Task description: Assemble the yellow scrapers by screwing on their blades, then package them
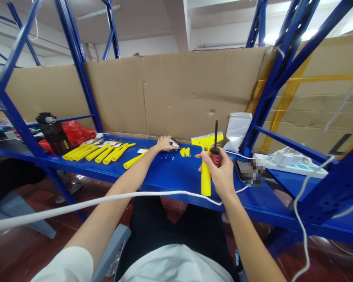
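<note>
My right hand is closed around a yellow scraper and a screwdriver with a red and black handle. The scraper's wide head points up and away from me; the screwdriver's dark shaft stands upright beside it. At the back of the blue shelf, my left hand reaches out with its fingers bent over a small black-and-white packet; its fingertips are partly hidden. Small yellow pieces lie to the right of that hand, and several tiny screws are scattered in front of it.
Several yellow scrapers lie in a row at the left, near a dark bottle and a red plastic bag. A phone, white pouch and power strip are at right. A white cable crosses in front.
</note>
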`<state>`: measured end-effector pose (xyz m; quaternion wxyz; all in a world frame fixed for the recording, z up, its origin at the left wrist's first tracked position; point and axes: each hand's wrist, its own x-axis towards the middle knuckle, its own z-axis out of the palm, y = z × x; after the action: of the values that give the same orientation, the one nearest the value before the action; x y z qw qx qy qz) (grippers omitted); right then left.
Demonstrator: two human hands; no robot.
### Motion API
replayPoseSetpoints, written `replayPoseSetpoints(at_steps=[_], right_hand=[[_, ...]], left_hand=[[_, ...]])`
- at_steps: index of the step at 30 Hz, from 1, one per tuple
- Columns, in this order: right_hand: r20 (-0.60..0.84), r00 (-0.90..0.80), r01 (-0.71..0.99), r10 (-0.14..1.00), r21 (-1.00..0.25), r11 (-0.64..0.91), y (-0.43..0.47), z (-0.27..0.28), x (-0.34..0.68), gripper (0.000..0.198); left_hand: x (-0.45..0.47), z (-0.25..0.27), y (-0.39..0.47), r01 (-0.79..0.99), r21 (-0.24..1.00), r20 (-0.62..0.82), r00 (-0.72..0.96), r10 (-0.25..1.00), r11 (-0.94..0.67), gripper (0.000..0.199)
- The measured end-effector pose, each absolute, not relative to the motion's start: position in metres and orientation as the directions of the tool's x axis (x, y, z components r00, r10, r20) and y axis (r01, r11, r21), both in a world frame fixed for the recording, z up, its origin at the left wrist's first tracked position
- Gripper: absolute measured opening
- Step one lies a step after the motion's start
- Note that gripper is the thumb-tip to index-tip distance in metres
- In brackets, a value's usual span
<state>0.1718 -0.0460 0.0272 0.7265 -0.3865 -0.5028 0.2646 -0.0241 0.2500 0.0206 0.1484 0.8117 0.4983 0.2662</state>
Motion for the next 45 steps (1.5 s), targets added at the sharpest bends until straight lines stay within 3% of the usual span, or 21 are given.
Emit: replayPoseSetpoints(at_steps=[4,8,10,13,17,25,34,45], right_hand=[[0.528,0.413,0.001,0.742,-0.815,0.580,-0.046,0.027,0.172,0.054],[0.536,0.456,-0.038,0.710,-0.786,0.617,-0.044,0.025,0.175,0.053],[0.528,0.464,-0.062,0.711,-0.782,0.620,-0.043,0.024,0.176,0.056],[0.518,0.464,-0.073,0.719,-0.787,0.613,-0.042,0.024,0.176,0.057],[0.526,0.478,-0.078,0.703,-0.772,0.631,-0.042,0.024,0.176,0.053],[0.556,0.537,-0.091,0.635,-0.710,0.699,-0.044,0.025,0.176,0.050],[0.488,0.724,-0.088,0.487,-0.635,0.767,-0.042,0.032,0.176,0.060],[0.503,0.768,0.009,0.396,-0.626,0.780,-0.043,0.031,0.178,0.061]], left_hand=[[-0.027,0.041,0.238,0.505,0.649,0.419,0.386,0.821,-0.569,0.120],[-0.031,0.064,0.212,0.138,0.768,0.498,0.483,0.720,-0.625,0.103],[-0.036,0.070,0.196,-0.295,0.863,0.501,0.598,0.625,-0.410,0.108],[-0.044,0.074,0.177,-0.514,0.848,0.502,0.701,0.506,-0.130,0.113],[-0.050,0.076,0.165,-0.520,0.851,0.495,0.751,0.437,-0.070,0.125],[-0.050,0.077,0.162,-0.314,0.948,0.312,0.899,0.307,-0.044,0.131],[-0.029,0.075,0.142,-0.148,0.948,0.216,0.950,0.225,-0.282,0.121],[-0.005,0.062,0.120,-0.068,0.919,0.138,0.978,0.155,-0.388,0.122]])
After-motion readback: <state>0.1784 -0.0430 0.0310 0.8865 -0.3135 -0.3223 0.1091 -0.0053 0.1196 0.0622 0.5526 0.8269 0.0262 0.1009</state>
